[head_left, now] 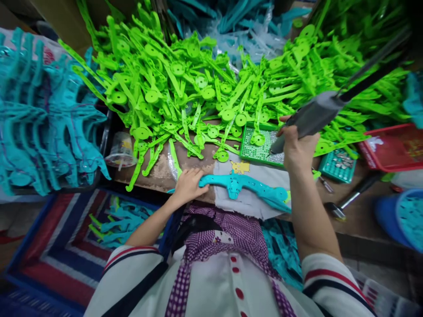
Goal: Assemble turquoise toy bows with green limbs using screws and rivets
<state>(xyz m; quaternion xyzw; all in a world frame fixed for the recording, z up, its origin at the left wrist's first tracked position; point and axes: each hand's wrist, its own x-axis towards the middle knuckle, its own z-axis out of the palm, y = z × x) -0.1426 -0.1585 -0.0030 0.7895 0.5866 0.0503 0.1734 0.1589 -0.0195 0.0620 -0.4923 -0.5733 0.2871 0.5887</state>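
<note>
My left hand [190,185] is closed on the left end of a long turquoise plastic part [233,187], which lies across a white cloth [220,204] at the bench's front edge. My right hand [299,149] grips a grey electric screwdriver [312,115] with a cord trailing up and right. Its tip points down into a green tray [246,149] of small silvery pieces, probably screws. One lime-green plastic part [257,137] lies over that tray. Whether a screw sits on the tip is too small to tell.
Lime-green parts [178,70] heap across the back. Turquoise parts [26,119] stand stacked at left. A hammer [350,198], a small teal tray [339,165], a red tray [393,147] and a blue bucket [385,215] are at right. A plastic cup [120,152] stands left; a striped bin [62,246] is below.
</note>
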